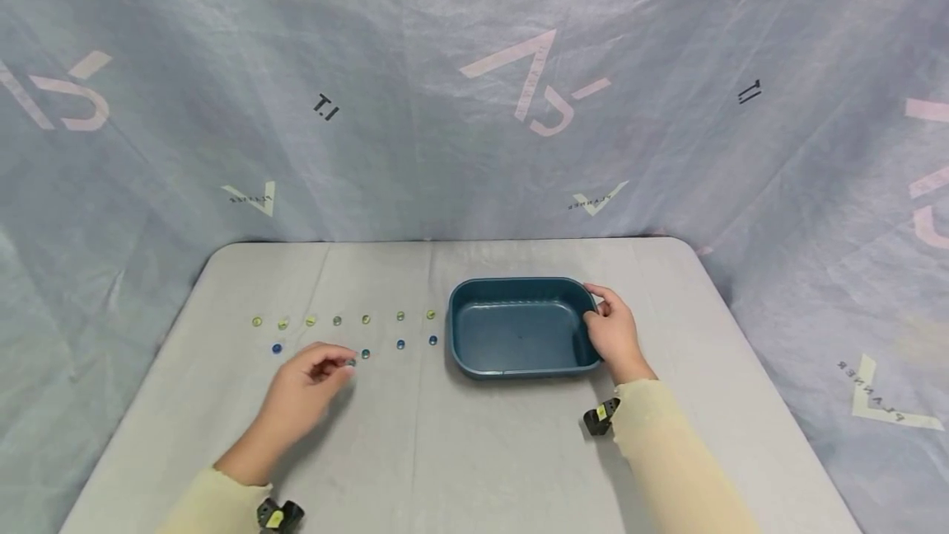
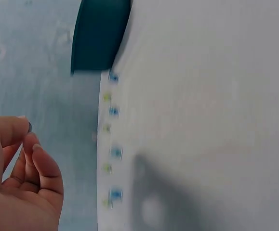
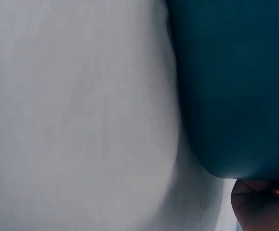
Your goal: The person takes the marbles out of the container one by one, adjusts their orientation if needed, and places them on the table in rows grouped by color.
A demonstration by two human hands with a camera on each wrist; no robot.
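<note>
My left hand (image 1: pixel 307 390) pinches a small dark round glass bead (image 2: pixel 30 127) between thumb and forefinger, above the table in front of two rows of beads. Blue beads (image 1: pixel 400 344) make up the nearer row; one bright blue bead (image 1: pixel 277 348) lies at its left end. Behind them runs a row of yellow-green beads (image 1: pixel 337 320). My right hand (image 1: pixel 614 334) grips the right rim of a dark teal plastic basin (image 1: pixel 519 336), thumb inside the wall and fingers outside. No beads show in the basin, which stands right of the rows.
A pale cloth covers the table (image 1: pixel 482 452), whose far corners are rounded. Behind it and along both sides hangs a grey-blue printed curtain (image 1: pixel 415 105). Each wrist carries a small black camera (image 1: pixel 280 515) near the cream sleeve.
</note>
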